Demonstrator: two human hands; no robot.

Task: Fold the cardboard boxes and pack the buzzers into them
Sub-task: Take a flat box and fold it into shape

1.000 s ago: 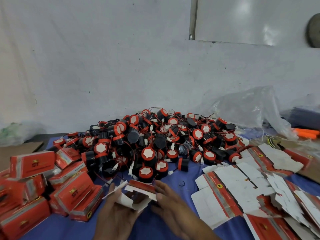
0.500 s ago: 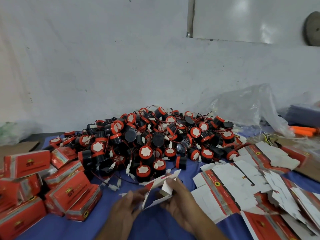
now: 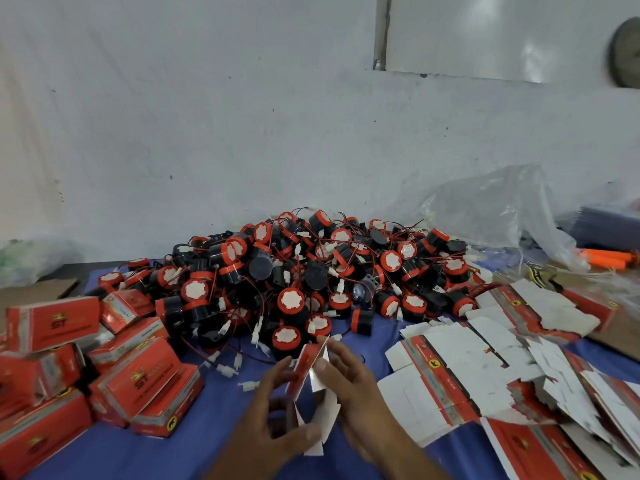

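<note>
Left hand and right hand pinch the box at the front edge of the table, just before the buzzers; flatter a second ago, it now stands upright, half-formed, unfilled.

6 o'clock of frame: half-folded carton held edge-up above the blue cloth, red face to the left, white flaps hanging below. Lower end gripped by left hand; top panel pinched by right hand. From the carton: buzzer pile at 12, folded boxes stacked at 9, flat blanks fanned at 3, plastic bag around 1.
</note>
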